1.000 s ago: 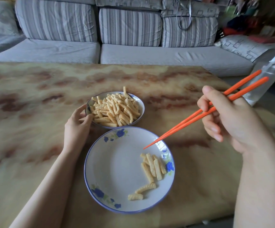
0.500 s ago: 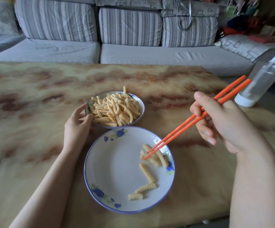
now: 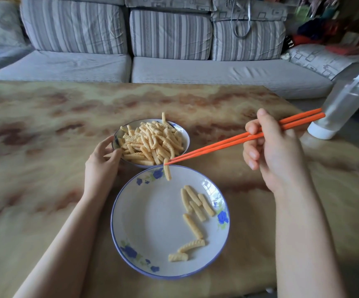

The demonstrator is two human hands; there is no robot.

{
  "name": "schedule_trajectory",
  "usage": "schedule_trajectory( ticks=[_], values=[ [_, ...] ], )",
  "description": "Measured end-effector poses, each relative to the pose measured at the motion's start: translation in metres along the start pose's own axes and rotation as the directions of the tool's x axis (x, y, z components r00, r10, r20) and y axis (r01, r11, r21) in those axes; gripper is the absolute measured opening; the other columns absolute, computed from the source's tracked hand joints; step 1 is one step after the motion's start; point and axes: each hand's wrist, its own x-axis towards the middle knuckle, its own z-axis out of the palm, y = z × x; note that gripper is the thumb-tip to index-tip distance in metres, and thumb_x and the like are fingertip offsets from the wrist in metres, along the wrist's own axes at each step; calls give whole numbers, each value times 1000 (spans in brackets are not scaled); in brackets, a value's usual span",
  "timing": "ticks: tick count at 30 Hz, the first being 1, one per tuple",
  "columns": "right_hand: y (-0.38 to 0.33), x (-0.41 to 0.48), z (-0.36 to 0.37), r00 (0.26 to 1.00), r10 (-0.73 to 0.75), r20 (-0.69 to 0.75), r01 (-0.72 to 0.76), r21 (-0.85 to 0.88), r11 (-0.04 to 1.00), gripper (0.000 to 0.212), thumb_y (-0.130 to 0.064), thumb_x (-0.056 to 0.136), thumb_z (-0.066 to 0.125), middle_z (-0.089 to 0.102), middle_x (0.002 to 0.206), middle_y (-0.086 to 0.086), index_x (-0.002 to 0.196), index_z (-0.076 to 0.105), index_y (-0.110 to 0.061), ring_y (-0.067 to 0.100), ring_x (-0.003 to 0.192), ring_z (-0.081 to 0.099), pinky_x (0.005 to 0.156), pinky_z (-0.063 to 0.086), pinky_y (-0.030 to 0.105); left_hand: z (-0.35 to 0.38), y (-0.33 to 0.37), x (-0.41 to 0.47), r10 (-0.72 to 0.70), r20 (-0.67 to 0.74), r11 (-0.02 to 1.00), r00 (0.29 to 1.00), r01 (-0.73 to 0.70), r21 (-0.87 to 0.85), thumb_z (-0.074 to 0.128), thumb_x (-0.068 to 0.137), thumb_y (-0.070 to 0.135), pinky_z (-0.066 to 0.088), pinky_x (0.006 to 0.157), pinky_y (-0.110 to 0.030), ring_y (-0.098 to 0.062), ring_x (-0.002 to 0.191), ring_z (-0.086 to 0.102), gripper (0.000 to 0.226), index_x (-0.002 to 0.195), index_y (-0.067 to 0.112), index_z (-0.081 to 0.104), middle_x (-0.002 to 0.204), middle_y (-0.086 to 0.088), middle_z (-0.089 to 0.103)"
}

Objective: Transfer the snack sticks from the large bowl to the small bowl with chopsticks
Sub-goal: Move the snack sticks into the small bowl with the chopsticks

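The right hand [image 3: 275, 153] is closed around the chopsticks [image 3: 228, 143], which reach out to its left. Their tips pinch one snack stick [image 3: 167, 173] at its top end. The stick hangs almost straight down from the tips, so its long side runs up and down. It hangs over the far edge of the large bowl [image 3: 150, 222], right next to the near rim of the small bowl [image 3: 186, 137]. The small bowl sits a bit farther away from the right hand, past the tips, so I think the stick only has to go up over the rim and onto the pile [image 3: 150, 143]. The left hand [image 3: 101, 166] is the closer one to that bowl and grips its side to steady it. Half a second ago the tips were down low among the loose sticks [image 3: 195, 203] close in front of the right hand. Now they have lifted and swung left with one stick.
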Motion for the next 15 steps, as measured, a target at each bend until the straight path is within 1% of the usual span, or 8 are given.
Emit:
schedule_trajectory(
  ticks=[2,4,6,8,10,12,13,15],
  values=[
    [1,0,4,998,-13,-60,15,28,999,55,-25,102,41,45,43,-5,49,53,-21,13,28,32,36,20,20,0,0,0,1,0,1000,1000,-1,0,55,92,15,45,56,-10,-14,64,62,41,131,26,56,110,-5,67],
    [1,0,9,993,-25,-118,32,58,998,44,-25,102,40,45,41,-6,59,47,-16,12,28,32,35,21,19,0,0,0,-2,0,1000,1000,2,-4,55,92,15,44,53,-7,-14,64,62,40,131,26,56,110,-4,67],
    [3,0,14,987,-30,-158,48,112,993,41,-24,103,40,46,40,-7,64,43,-14,11,28,33,34,23,18,1,0,0,-5,2,1000,1000,5,-10,55,92,15,42,51,-5,-15,64,62,40,130,26,56,109,-4,67],
    [5,0,20,981,-37,-192,65,144,987,40,-23,103,40,46,40,-8,65,42,-13,10,28,33,34,23,18,1,1,0,-2,4,1000,1000,2,-14,55,92,15,43,51,-5,-17,64,63,40,130,26,56,107,-3,67],
    [10,2,27,975,-41,-219,73,138,988,39,-24,103,39,45,41,-6,66,43,-12,12,28,34,34,23,18,1,1,0,0,4,1000,1000,0,-22,55,92,15,46,58,-10,-22,69,65,40,130,26,56,106,-2,67],
    [16,3,34,971,-54,-234,84,120,989,38,-25,103,39,44,43,-2,67,43,-11,14,28,36,35,24,17,1,1,0,0,2,999,1000,0,-32,55,92,15,47,70,-22,-27,79,67,40,130,26,57,108,-3,67],
    [19,4,38,970,-59,-236,87,106,991,39,-26,103,39,43,42,-2,67,44,-11,15,28,37,35,25,18,1,0,0,-1,2,999,1000,1,-35,55,92,16,47,74,-25,-28,82,67,39,130,26,57,108,-3,67],
    [26,6,46,973,-63,-221,83,82,993,40,-28,103,39,43,37,-3,66,45,-13,16,28,37,35,26,21,1,-1,0,-5,4,999,1000,5,-41,55,92,16,46,71,-24,-27,81,67,39,129,27,57,108,-2,67]
  ],
)
